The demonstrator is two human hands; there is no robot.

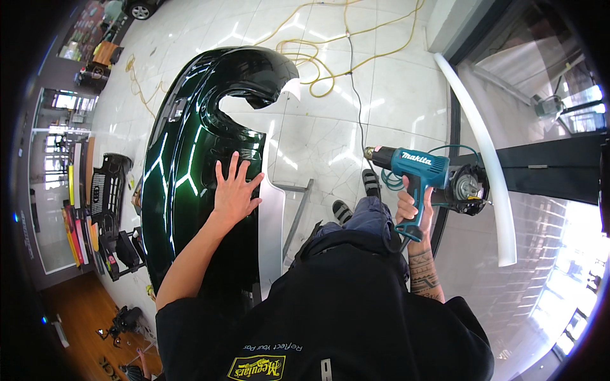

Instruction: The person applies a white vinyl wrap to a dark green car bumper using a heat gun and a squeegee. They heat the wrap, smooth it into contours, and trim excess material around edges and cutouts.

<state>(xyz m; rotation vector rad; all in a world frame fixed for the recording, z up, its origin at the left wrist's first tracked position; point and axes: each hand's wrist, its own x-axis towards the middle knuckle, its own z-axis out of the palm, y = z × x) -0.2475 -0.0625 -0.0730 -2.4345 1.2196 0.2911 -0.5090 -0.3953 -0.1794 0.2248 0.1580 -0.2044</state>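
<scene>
A glossy dark green car bumper [184, 209] stretches along my left side, its curved end farthest from me. My left hand [236, 190] lies flat on its shiny surface with the fingers spread. A pale white-silver strip [272, 219] runs along the bumper's near right edge. In my right hand [408, 202] is a teal and black heat gun [420, 166], gripped by its handle. Its nozzle points left toward the bumper and stays well apart from it. A dark cable [357, 95] runs over the floor past the nozzle.
Yellow cord [324, 79] lies in loops on the tiled floor ahead. A grey metal stand leg [298, 216] shows beside the bumper. To my right are a long curved white strip [486, 146] and a round metal device [469, 187]. A black bumper [109, 190] stands far left.
</scene>
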